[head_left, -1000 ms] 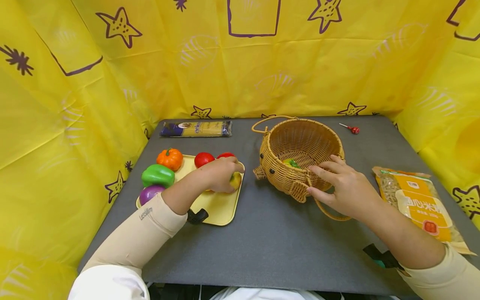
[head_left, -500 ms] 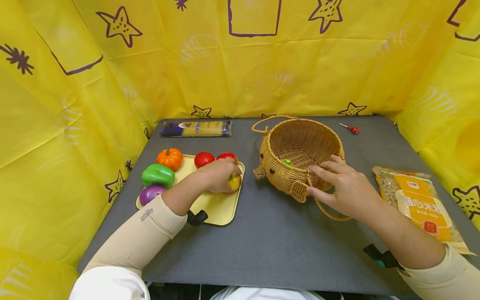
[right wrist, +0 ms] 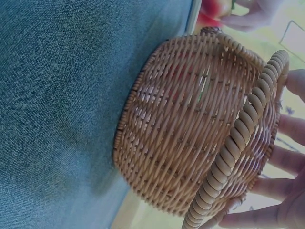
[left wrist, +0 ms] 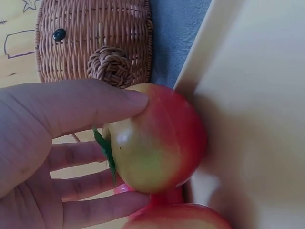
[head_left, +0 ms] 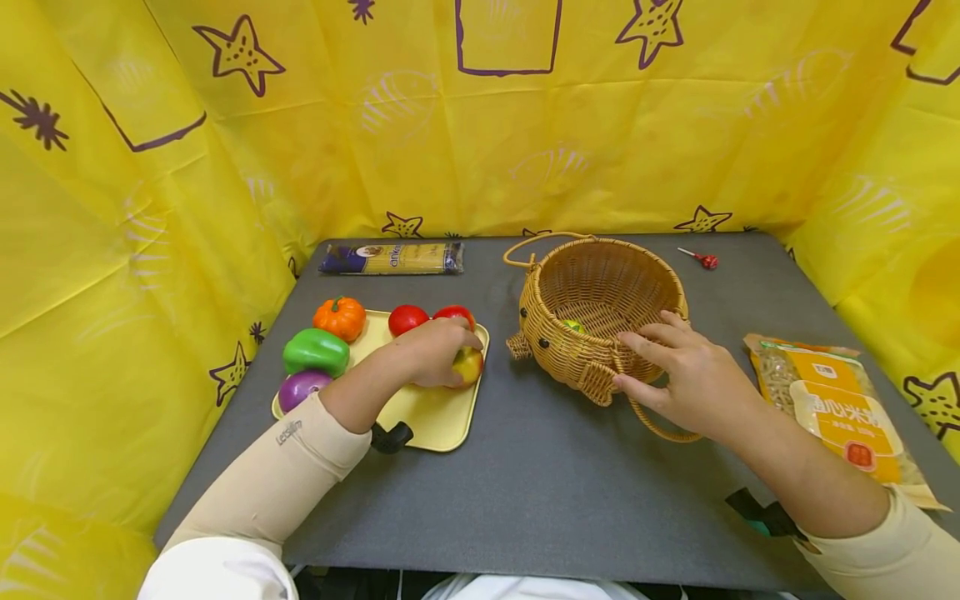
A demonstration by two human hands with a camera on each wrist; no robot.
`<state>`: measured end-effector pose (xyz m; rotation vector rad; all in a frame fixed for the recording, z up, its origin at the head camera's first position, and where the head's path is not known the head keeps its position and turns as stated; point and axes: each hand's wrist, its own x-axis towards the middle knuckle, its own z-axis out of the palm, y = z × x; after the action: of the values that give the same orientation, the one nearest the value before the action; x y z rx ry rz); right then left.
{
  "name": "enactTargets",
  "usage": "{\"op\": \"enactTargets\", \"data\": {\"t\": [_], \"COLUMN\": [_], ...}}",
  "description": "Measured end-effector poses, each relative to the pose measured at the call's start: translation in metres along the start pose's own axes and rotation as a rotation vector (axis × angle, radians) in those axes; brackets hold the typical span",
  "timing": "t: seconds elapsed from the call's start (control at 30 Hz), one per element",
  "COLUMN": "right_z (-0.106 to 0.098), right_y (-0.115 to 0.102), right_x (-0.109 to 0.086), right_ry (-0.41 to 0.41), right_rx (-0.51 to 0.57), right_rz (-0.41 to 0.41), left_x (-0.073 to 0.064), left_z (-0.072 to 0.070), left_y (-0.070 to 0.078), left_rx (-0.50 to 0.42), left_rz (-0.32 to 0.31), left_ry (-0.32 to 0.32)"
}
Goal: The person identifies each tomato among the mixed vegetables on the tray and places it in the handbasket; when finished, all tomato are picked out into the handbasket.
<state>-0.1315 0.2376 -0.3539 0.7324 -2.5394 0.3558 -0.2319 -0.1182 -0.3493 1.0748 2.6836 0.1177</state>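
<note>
A red-and-yellow apple (head_left: 468,367) with a green leaf (left wrist: 106,150) is at the right side of the pale yellow tray (head_left: 438,421). My left hand (head_left: 441,350) holds it; the left wrist view shows the thumb on one side and fingers on the other. A wicker basket with an animal face (head_left: 566,354) stands right of the tray. My right hand (head_left: 690,379) rests on its near right rim with fingers loosely extended. Inside the basket is a small yellow-green thing (head_left: 574,326), mostly hidden by the wall.
Two red rounded pieces (head_left: 408,319), an orange pumpkin (head_left: 340,318), a green bell pepper (head_left: 317,351) and a purple round vegetable (head_left: 302,389) sit on or against the tray. Behind lies a pasta packet (head_left: 393,258); rightward, a lollipop (head_left: 707,261) and an orange food bag (head_left: 840,408).
The yellow-green thing in the basket has shifted slightly left, with less of it showing. My left hand and the apple have shifted slightly left. My right hand stays on the rim.
</note>
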Motion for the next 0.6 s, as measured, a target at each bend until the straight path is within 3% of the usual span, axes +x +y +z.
{"op": "enactTargets", "data": {"t": [0.2,0.37,0.6], "right_z": [0.000,0.000,0.000], "right_y": [0.000,-0.001,-0.001], "right_x": [0.000,0.000,0.000], "right_ry": [-0.003,-0.004,0.002], "right_rx": [-0.002,-0.004,-0.007], "right_rz": [0.002,0.004,0.000], "left_x": [-0.003,-0.004,-0.002], "left_z": [-0.009,-0.024,-0.046], "left_y": [0.002,0.003,0.005], "left_rx": [-0.038,-0.053,-0.069], "left_rz": [0.008,-0.015,0.011], "left_ry": [0.036,0.072,0.147]}}
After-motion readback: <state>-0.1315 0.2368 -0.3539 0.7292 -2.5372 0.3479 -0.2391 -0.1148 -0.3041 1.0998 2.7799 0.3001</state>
